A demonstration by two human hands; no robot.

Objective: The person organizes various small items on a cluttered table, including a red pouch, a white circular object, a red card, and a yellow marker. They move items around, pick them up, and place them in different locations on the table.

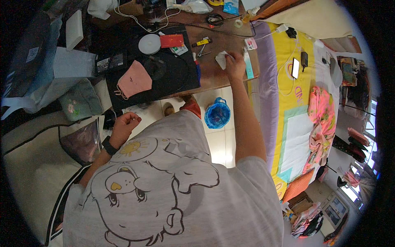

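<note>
My right hand [236, 66] is over the right end of the brown tabletop [213, 72], pinching a crumpled white tissue [221, 60] that touches the surface. Just right of that hand lies a white-and-turquoise packet or tube [248, 65]. A small pink-and-white box [250, 43] sits beyond it. To the left are a nail clipper [202, 51] and a small yellow tube [201, 42]. My left hand [125, 128], with a dark band on the wrist, hovers above my lap. Its fingers are curled in and nothing shows between them.
A black mat [176, 72] bears a pink face mask [135, 79], a white round lid [149, 44] and a red card [172, 40]. Below the table edge stands a blue basket [218, 114]. Cables [182, 26] cross the table's back. At right, a bed holds a phone [295, 68].
</note>
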